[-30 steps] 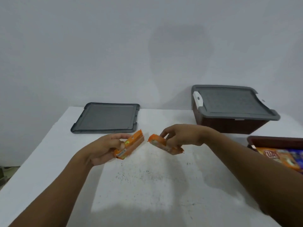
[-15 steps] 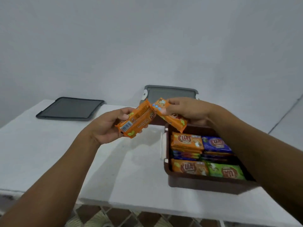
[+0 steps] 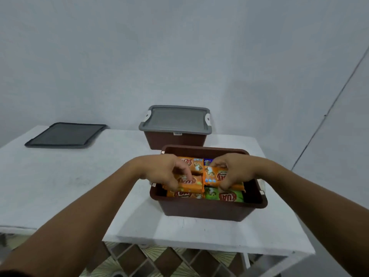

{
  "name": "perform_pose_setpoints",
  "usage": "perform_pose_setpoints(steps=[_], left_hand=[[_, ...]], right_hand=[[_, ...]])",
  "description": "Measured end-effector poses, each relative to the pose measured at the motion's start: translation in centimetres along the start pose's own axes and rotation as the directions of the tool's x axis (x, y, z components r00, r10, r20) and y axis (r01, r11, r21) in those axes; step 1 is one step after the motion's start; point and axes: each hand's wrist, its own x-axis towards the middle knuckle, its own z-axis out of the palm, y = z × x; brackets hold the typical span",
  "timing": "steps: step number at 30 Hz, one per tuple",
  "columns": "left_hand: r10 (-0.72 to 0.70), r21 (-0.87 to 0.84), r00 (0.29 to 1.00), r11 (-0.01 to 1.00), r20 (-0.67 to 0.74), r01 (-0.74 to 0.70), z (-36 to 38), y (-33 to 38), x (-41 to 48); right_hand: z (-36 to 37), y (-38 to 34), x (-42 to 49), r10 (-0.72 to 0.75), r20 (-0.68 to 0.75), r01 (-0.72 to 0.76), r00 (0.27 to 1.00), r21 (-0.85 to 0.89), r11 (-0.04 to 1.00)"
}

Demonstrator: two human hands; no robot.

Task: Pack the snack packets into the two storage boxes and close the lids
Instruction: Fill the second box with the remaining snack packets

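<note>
Your frame is dim and flat, with a cool blue-grey cast and soft light. A faint shadow falls on the wall (image 3: 249, 100), and the open box (image 3: 209, 210) goes dark inside at its right end. Your left hand (image 3: 165, 170) and right hand (image 3: 233, 170) smear slightly, and print on the orange packets (image 3: 214, 176) they grip is mushy. Wide-angle stretch bows the table (image 3: 60, 186) edges and swells your forearms.

You're in a plain room, home-like rather than industrial: bare pale walls (image 3: 179, 47), a white table (image 3: 60, 186) set against them, brown-and-cream patterned floor tiles (image 3: 159, 260) underneath. Exact room type can't be told.
</note>
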Motion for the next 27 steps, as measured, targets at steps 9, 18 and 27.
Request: perform_pose_setpoints(steps=[9,18,27], left_hand=[[-0.017,0.277,0.998,0.961,0.068,-0.002,1.9,-0.3,1.4],[-0.169,0.325,0.975,0.939,0.147,0.113,1.3,0.7,3.2],[-0.362,0.136,0.83,0.932,0.425,0.337,1.4,1.4,6.1]], right_hand=[[2.5,0.3,0.7,0.018,0.124,0.002,0.992,-0.162,0.987],[2.1,1.0,1.1,0.087,0.251,-0.081,0.964,-0.035,0.996],[2.4,1.4,1.6,0.155,0.378,-0.208,0.913,0.103,0.973]])
